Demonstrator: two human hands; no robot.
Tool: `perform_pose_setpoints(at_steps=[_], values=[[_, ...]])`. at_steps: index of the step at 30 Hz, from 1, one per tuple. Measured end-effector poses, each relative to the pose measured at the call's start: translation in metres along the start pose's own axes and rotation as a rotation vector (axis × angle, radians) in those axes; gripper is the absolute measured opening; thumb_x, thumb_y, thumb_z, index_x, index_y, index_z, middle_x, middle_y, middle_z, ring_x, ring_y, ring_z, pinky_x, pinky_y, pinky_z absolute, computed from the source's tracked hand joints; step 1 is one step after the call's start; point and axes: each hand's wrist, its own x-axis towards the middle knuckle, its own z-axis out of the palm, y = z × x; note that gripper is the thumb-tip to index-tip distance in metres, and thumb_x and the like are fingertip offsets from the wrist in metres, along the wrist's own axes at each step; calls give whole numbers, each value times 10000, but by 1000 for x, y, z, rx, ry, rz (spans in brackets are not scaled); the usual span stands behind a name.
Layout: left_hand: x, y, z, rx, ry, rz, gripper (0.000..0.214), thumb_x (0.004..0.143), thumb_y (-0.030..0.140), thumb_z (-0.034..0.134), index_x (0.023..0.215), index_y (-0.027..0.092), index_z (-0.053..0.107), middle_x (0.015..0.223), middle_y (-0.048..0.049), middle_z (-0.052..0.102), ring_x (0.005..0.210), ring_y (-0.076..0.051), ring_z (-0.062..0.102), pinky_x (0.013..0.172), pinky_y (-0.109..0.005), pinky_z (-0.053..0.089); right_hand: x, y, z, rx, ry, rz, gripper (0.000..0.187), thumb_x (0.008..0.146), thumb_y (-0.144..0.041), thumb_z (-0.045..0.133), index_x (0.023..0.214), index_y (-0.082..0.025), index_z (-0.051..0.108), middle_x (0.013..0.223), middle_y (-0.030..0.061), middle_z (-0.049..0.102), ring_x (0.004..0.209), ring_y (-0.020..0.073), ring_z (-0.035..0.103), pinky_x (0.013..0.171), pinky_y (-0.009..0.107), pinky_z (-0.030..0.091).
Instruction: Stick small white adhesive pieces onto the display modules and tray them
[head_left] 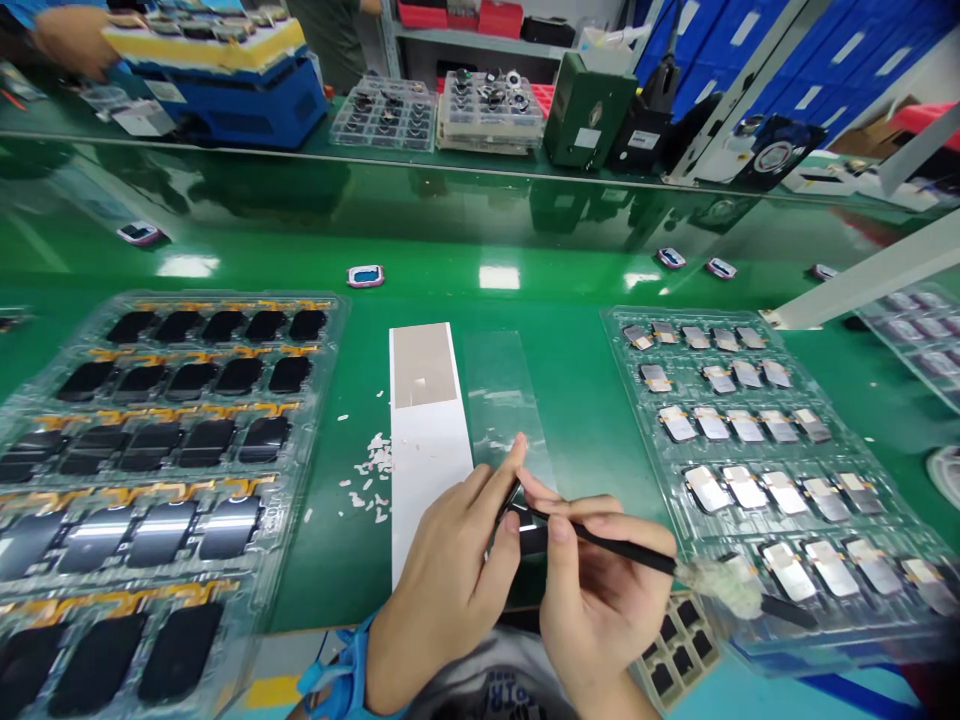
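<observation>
Head view:
1. My left hand (442,570) pinches a small dark part (517,525) between thumb and fingers, low over the green bench (577,400). My fingers hide most of it, so I can't say exactly what it is.
2. My right hand (607,590) clenches a slim black tool (600,545) with a white fluffy wad (720,588) on it, its tip at the part.
3. Just ahead lie a clear film strip (499,390) and a white backing sheet (424,470), with white scraps (375,460) beside the sheet.
4. A tray of black parts (330,330) lies to my left, a tray of silver parts (622,345) to my right; the tool's wad reaches over the latter.
</observation>
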Motion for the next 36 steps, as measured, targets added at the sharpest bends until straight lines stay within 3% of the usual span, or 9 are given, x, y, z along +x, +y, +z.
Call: perform_pose_setpoints(at_steps=[19,36], values=[[0,2,-1,-12,-21,-33,575,1027,186,304,1569,357,215,1217,-50,597,1022,-215,577,909,-382,478,0,0,-3,-35,-12,-48,300,887,57,542,1042,-200,526,922,25,690,953,153,728,875,325,639],[0,1,-1,-3,-22,-17,576,1021,214,325,1578,312,213,1186,-75,602,980,-230,572,884,-394,488,2,0,-3,-17,-74,-58,279,898,56,538,1032,-189,539,907,29,684,955,173,734,888,391,653]])
